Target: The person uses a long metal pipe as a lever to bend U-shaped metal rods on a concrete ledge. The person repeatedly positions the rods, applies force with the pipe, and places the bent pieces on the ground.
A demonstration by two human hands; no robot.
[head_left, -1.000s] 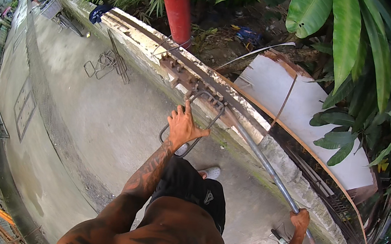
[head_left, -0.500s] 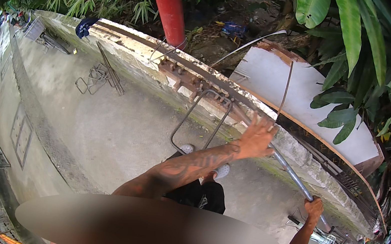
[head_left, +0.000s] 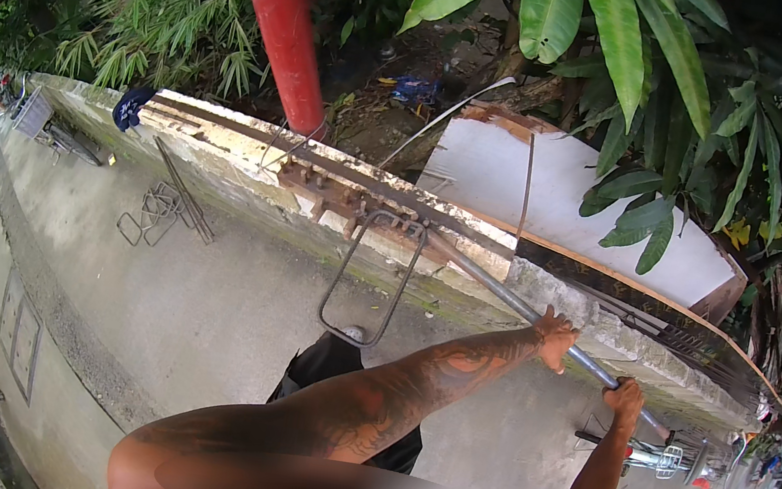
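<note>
Both my hands are on a long grey metal pipe [head_left: 514, 300] slanting along the wall top. My left hand [head_left: 556, 339], at the end of a tattooed arm, is closed around the pipe's middle. My right hand [head_left: 626, 397] grips it farther down to the right. The pipe's upper left end meets a rusty metal plate with pegs [head_left: 317, 195] fixed on the wall. A bent steel rod [head_left: 329, 286], shaped like a rounded rectangle, hangs from the pegs over the wall's near side. Whether the pipe's end sits over the rod is too small to tell.
A low concrete wall [head_left: 592, 320] crosses the view. Behind it stand a red post [head_left: 285, 36], a white board [head_left: 492, 174] and leafy branches. On the ground lie more bent rods [head_left: 153, 212] at left; a bicycle [head_left: 657, 459] stands at right. Dark cloth [head_left: 131, 108] hangs over the wall.
My left hand has slid down the pipe, closer to my right hand. The view has shifted, so the wall and post sit lower and farther left.
</note>
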